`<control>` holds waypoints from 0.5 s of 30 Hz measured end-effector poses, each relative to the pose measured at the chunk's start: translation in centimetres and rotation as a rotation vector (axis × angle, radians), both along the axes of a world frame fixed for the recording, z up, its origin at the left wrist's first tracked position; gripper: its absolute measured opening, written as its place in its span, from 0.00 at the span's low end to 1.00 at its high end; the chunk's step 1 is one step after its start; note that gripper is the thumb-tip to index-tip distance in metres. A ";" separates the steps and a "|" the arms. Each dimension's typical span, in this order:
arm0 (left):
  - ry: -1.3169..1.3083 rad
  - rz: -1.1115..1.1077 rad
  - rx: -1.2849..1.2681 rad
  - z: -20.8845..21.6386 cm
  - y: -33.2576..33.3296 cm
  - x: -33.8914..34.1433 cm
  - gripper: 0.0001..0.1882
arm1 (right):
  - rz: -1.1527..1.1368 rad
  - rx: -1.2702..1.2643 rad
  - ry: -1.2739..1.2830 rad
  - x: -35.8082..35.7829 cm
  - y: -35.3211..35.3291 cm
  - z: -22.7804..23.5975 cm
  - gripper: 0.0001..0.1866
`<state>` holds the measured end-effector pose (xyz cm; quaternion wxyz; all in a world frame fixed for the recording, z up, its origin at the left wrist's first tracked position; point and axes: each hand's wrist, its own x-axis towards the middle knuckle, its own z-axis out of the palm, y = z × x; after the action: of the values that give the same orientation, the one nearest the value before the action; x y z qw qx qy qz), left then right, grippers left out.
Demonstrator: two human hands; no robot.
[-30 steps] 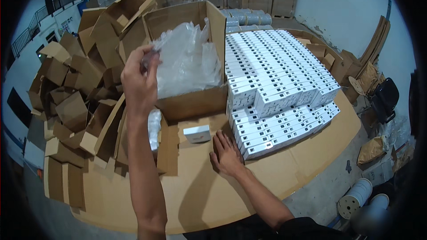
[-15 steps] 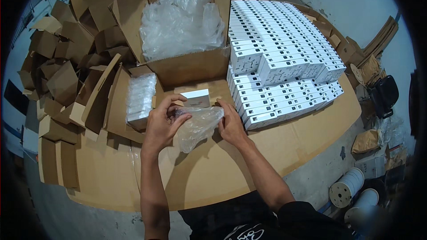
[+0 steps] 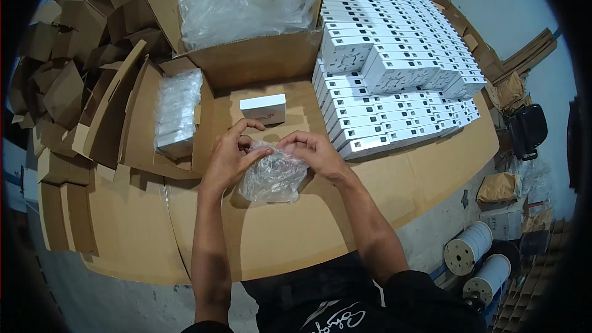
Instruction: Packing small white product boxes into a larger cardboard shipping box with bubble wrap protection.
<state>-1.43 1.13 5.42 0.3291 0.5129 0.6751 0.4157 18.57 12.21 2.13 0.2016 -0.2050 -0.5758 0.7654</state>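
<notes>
My left hand (image 3: 233, 155) pinches the upper left edge of a clear plastic bag (image 3: 274, 180) between thumb and fingers, its index finger raised. My right hand (image 3: 317, 154) has its fingers closed on the bag's upper right edge. Crumpled and loose, the bag hangs low over the cardboard-covered table (image 3: 290, 228); whether anything is inside cannot be made out. Just beyond my hands a small white box (image 3: 264, 109) stands on its long side, touched by neither hand.
An open carton (image 3: 139, 120) at left holds several plastic-wrapped boxes (image 3: 177, 108). Behind stands a larger carton (image 3: 259, 58) with clear bags (image 3: 246, 6). White boxes (image 3: 401, 68) are stacked at right. Empty brown cartons (image 3: 61, 80) pile up far left; cable spools (image 3: 468, 248) stand lower right.
My right hand has moved left, closer to my left hand, and the bag is more bunched up. The view has shifted, so the cartons and the white box appear higher.
</notes>
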 end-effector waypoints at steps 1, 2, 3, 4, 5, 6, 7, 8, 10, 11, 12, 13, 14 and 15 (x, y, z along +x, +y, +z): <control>-0.002 0.002 -0.007 -0.3 0.0 0.1 0.23 | -0.006 0.093 -0.112 -0.2 -0.4 0.2 0.16; -0.100 0.035 0.022 -0.7 0.1 0.3 0.21 | -0.013 0.188 -0.222 -0.3 -0.6 0.3 0.15; -0.198 0.067 0.053 -1.2 0.0 0.3 0.19 | -0.031 0.045 -0.182 -0.6 -0.5 -0.2 0.18; -0.198 0.067 0.049 -1.8 -0.1 0.1 0.19 | -0.032 0.041 -0.182 -0.8 -0.5 -0.4 0.18; -0.377 0.123 0.080 -2.4 -0.1 0.0 0.18 | -0.114 0.035 -0.123 -0.9 -0.4 -0.5 0.15; -0.557 0.178 0.111 -2.9 -0.2 0.0 0.19 | -0.196 0.031 -0.063 -1.1 -0.4 -0.6 0.13; -0.556 0.174 0.112 -3.3 -0.4 0.3 0.19 | -0.200 0.032 -0.062 -1.2 -0.3 -1.1 0.13; -0.853 0.182 0.210 -3.6 -0.8 1.0 0.21 | -0.262 0.052 0.006 -1.5 -0.2 -1.5 0.10; -1.149 0.183 0.307 -4.7 -1.1 2.0 0.22 | -0.328 0.074 0.077 -1.8 -0.2 -2.1 0.07; -1.078 0.217 0.321 -5.3 -1.2 2.4 0.21 | -0.369 0.094 0.107 -2.1 -0.4 -2.0 0.06; -1.006 0.251 0.335 -5.8 -1.2 2.7 0.20 | -0.410 0.114 0.137 -2.4 -0.7 -1.9 0.05; -1.004 0.251 0.334 -6.3 -1.1 2.9 0.20 | -0.411 0.113 0.139 -2.7 -0.9 -2.3 0.05; -0.774 0.314 0.290 -6.3 -0.7 3.4 0.17 | -0.427 0.151 0.123 -2.9 -1.1 -2.6 0.05; -0.542 0.371 0.246 -6.3 -0.4 3.9 0.16 | -0.442 0.190 0.108 -3.1 -1.3 -2.9 0.05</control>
<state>2.46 0.72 -0.91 0.3510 0.2880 0.5899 0.6678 15.45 10.91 -0.80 0.4130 -0.2652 -0.5747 0.6548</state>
